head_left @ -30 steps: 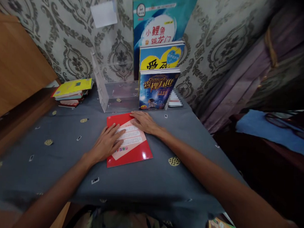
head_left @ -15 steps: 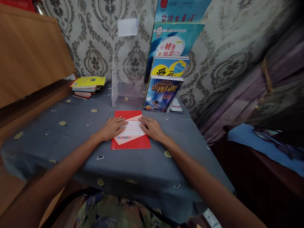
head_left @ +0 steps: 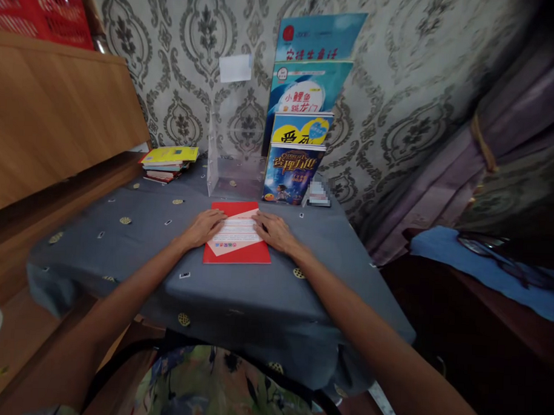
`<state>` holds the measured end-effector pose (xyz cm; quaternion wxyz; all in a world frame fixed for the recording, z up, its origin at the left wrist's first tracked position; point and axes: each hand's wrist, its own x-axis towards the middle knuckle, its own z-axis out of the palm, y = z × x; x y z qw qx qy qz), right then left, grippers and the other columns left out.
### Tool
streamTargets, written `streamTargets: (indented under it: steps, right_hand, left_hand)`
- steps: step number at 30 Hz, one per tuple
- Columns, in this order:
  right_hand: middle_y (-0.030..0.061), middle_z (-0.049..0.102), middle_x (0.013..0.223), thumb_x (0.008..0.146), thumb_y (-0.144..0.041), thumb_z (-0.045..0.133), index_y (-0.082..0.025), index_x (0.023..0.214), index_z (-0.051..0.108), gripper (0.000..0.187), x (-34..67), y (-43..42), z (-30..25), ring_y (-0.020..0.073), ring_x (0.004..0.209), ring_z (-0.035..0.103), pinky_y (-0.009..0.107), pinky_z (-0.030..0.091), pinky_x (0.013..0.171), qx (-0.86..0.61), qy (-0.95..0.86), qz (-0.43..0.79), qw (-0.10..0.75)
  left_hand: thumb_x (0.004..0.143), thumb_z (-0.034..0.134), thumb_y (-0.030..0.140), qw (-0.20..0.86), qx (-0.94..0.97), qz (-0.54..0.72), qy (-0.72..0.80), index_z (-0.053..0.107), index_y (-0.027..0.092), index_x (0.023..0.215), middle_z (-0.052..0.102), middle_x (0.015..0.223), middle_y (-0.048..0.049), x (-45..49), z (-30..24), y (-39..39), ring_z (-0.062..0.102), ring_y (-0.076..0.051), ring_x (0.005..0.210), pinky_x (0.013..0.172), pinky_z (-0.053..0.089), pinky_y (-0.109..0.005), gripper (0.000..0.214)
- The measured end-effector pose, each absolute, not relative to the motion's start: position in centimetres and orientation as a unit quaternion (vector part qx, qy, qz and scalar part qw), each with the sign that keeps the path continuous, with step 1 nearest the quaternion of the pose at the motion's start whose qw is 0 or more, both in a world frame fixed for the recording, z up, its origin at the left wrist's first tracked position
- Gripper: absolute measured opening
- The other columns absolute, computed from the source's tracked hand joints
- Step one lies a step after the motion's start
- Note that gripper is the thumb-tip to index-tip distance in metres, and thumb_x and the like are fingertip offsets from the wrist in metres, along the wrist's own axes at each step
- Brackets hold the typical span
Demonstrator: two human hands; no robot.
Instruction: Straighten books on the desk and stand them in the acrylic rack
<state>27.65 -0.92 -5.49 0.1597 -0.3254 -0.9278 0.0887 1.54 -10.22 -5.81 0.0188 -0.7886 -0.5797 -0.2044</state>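
Observation:
A thin red book with a pale slanted panel of printed text lies flat near the middle of the cloth-covered table. Along its left edge rests my left hand, palm down, fingers reaching onto the cover. From the other side my right hand lies on the right edge with its fingers stretched over the upper part of the panel. Both hands look flat, not wrapped round the book. Just beyond stands a clear acrylic stand; its right side holds a blue book in front of several taller ones.
A stack of books with a yellow one on top sits at the back left. Beside the table's left side is a wooden cabinet with a red basket on it. A blue cloth and glasses lie at the right.
My left hand has drawn back slightly toward the book's left edge, showing more of the cover. My right hand stays about where it was. The camera view has shifted a little.

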Motion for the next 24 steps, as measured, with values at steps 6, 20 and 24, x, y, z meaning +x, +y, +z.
streamTargets:
  steps: [6,20,24]
  right_hand:
    - [0.0151,0.054,0.149,0.1,-0.031,0.044,-0.017,0.138,0.058,0.043,27.9,-1.2,-5.0,0.0262,0.138,0.05,0.047,0.039,0.113,-0.319,-0.929,0.098,0.163]
    - [0.0149,0.054,0.148,0.1,-0.027,0.047,-0.018,0.135,0.061,0.039,28.1,-1.7,-4.7,0.0263,0.136,0.051,0.047,0.038,0.112,-0.335,-0.921,0.101,0.174]
    - [0.0152,0.057,0.145,0.099,-0.027,0.047,-0.018,0.133,0.062,0.038,28.3,-1.6,-4.7,0.0265,0.135,0.052,0.047,0.04,0.112,-0.324,-0.919,0.115,0.193]
  left_hand:
    - [0.102,0.037,0.036,0.017,-0.788,-0.199,-0.583,0.062,0.014,0.129,0.063,0.138,-0.0134,1.9,-5.4,-10.5,0.054,-0.023,0.132,0.115,0.038,-0.047,0.043]
    - [0.102,0.037,0.034,0.039,-0.788,-0.213,-0.576,0.062,0.015,0.13,0.064,0.137,-0.0133,2.0,-5.8,-10.4,0.055,-0.024,0.132,0.114,0.042,-0.05,0.042]
    - [0.103,0.036,0.032,0.045,-0.784,-0.211,-0.583,0.063,0.015,0.131,0.062,0.139,-0.0146,2.1,-6.1,-10.4,0.054,-0.026,0.134,0.114,0.042,-0.051,0.042]
